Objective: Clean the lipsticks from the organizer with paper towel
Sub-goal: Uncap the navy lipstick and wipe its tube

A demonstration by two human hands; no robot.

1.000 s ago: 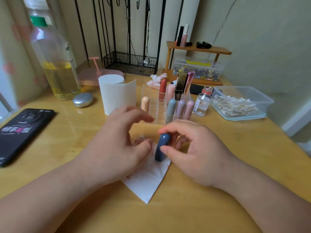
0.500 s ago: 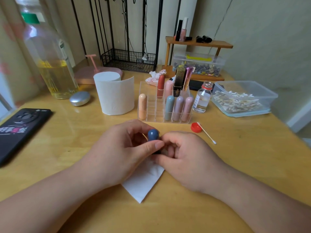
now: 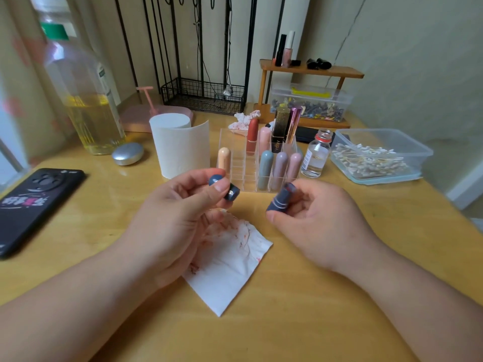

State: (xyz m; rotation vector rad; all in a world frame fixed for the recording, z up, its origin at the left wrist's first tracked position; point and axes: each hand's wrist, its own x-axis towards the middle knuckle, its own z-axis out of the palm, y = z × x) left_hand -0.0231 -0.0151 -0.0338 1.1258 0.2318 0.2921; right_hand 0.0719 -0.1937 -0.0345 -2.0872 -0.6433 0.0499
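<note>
The dark blue lipstick tube [image 3: 280, 202] is held just in front of the clear organizer [image 3: 236, 152]. The right hand [image 3: 321, 226] curls round it, and its open end tilts up toward the organizer. The left hand [image 3: 177, 220] pinches the cap [image 3: 228, 191] between thumb and fingertips, near the tube but apart from it. Below both, also in front of the organizer, one paper towel sheet [image 3: 230, 259] lies flat on the table [image 3: 287, 322], smeared red and partly under the left hand.

Eight lipsticks [image 3: 265, 167] stand in the organizer. Just to its left is one paper towel roll [image 3: 180, 145]. Just to its right is one open glass vial [image 3: 317, 158], then one tub of cotton swabs [image 3: 379, 158]. Behind it lies a crumpled tissue [image 3: 243, 120]. Well to its left are a silver compact [image 3: 128, 153], an oil bottle [image 3: 86, 100] and a phone [image 3: 36, 205].
</note>
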